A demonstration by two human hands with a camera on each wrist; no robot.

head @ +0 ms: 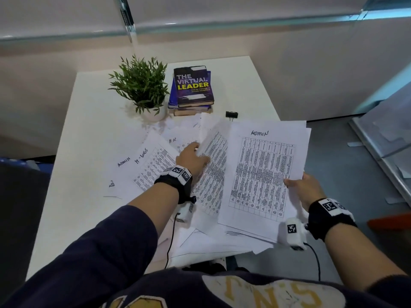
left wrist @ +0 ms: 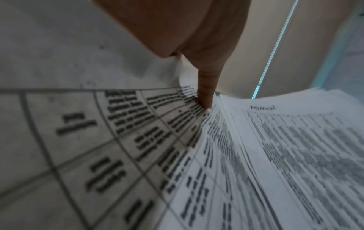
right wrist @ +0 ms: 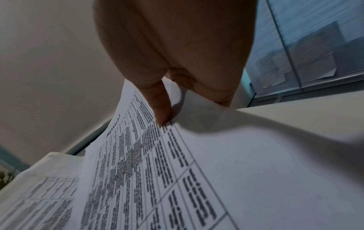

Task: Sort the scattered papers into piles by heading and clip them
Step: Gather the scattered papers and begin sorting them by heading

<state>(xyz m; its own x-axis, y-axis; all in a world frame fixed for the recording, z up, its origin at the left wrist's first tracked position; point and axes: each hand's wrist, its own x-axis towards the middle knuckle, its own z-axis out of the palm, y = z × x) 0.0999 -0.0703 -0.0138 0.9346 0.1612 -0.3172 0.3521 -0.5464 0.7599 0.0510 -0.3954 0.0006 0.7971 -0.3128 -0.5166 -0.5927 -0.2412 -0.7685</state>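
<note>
My right hand pinches the right edge of a stack of printed sheets headed ADMIN, thumb on top, lifted over the table's right side. The same stack fills the right wrist view under my thumb. My left hand pinches the edge of a tilted printed sheet just left of that stack. In the left wrist view a finger presses on this sheet. More loose papers with handwritten headings lie spread across the white table. A black binder clip sits behind the papers.
A potted green plant and a pile of books stand at the back of the table. Further sheets overhang the near edge. Grey floor and a glass partition lie to the right.
</note>
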